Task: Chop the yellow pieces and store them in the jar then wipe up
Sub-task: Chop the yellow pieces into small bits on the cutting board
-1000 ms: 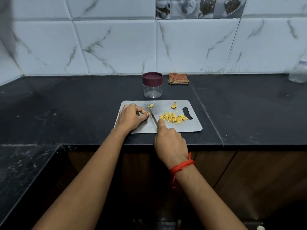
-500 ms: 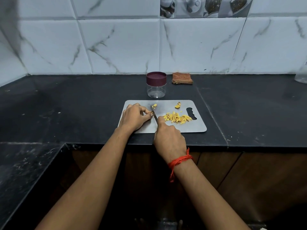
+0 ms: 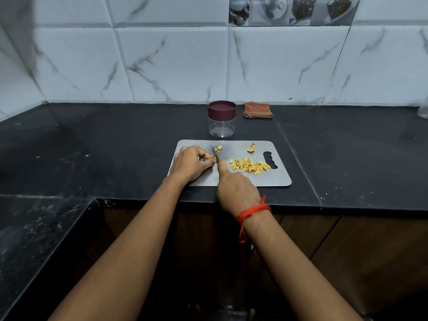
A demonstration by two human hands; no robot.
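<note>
A grey cutting board [image 3: 273,179] lies on the black counter. My left hand [image 3: 191,162] pinches a small yellow piece [image 3: 217,159] at its fingertips on the board. My right hand [image 3: 236,187] grips a knife [image 3: 215,152] whose blade stands against that piece, index finger along its back. A heap of chopped yellow strips [image 3: 250,165] lies right of the blade. One loose yellow piece [image 3: 218,148] sits past the blade tip, another [image 3: 251,148] nearer the board's handle slot. Behind the board stands a clear jar [image 3: 221,128] with its maroon lid [image 3: 221,108] on.
A folded brown checked cloth [image 3: 257,110] lies by the tiled wall, right of the jar. The counter's front edge [image 3: 324,206] runs just below the board; a lower black ledge [image 3: 34,228] extends at the left. A clear object [image 3: 423,113] shows at the far right edge.
The view has shifted a little, with the board now further right. Both hands stay at the same spot on the board, the knife still against the pinched piece.
</note>
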